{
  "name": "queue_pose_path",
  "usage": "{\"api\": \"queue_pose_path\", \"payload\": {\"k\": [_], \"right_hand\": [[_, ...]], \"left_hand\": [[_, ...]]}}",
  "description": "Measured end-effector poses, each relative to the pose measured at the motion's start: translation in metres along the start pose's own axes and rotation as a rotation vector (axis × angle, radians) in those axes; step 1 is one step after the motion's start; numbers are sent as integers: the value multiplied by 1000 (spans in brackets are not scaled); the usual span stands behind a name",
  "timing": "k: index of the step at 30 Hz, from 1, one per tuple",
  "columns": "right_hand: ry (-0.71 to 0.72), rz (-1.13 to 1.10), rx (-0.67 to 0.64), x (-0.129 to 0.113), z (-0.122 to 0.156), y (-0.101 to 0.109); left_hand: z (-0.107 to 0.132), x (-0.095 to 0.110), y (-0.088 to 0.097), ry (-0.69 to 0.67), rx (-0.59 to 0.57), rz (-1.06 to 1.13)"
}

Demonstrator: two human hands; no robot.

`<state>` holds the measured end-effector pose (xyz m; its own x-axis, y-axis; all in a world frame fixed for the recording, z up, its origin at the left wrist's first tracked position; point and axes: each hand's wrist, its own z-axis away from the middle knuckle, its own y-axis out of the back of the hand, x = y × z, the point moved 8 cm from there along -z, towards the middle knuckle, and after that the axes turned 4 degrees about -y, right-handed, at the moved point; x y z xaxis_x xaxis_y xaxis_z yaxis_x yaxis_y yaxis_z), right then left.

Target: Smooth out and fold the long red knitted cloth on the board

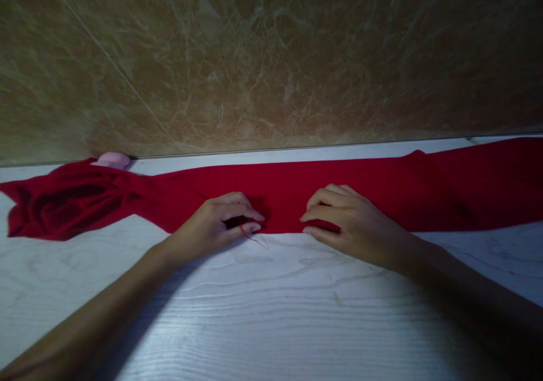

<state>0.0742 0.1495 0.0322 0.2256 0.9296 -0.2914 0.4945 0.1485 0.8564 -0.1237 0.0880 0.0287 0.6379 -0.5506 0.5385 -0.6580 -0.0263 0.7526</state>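
A long strip of red cloth lies across the white wood-grain surface, flat in the middle and bunched up at its left end. My left hand is closed at the strip's near edge, thumb and forefinger pinching the cloth there. A loose red thread trails from these fingers over the pale surface; whether a needle is between them I cannot make out. A short way to the right, my right hand pinches the same edge between thumb and forefinger, its other fingers curled over the cloth.
Behind the cloth rises a brown marble-patterned wall. A small pink rounded object sits against it at the left, partly behind the bunched cloth. The white wood-grain surface extends towards me under both forearms.
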Motion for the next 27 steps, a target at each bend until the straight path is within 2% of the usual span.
{"api": "queue_pose_path", "payload": {"k": [11, 14, 19, 24, 27], "right_hand": [[-27, -29, -82, 5, 1, -4], [-56, -14, -52, 6, 0, -2], [-73, 69, 72, 6, -3, 7], [-9, 230, 39, 4, -4, 3], [32, 255, 54, 3, -4, 7]], "left_hand": [[-2, 8, -2, -59, -1, -62], [-3, 9, -2, -64, 13, -110], [-4, 11, 6, -49, 107, -252], [-4, 11, 5, -38, 121, -229], [-3, 13, 4, -66, 134, -208]]}}
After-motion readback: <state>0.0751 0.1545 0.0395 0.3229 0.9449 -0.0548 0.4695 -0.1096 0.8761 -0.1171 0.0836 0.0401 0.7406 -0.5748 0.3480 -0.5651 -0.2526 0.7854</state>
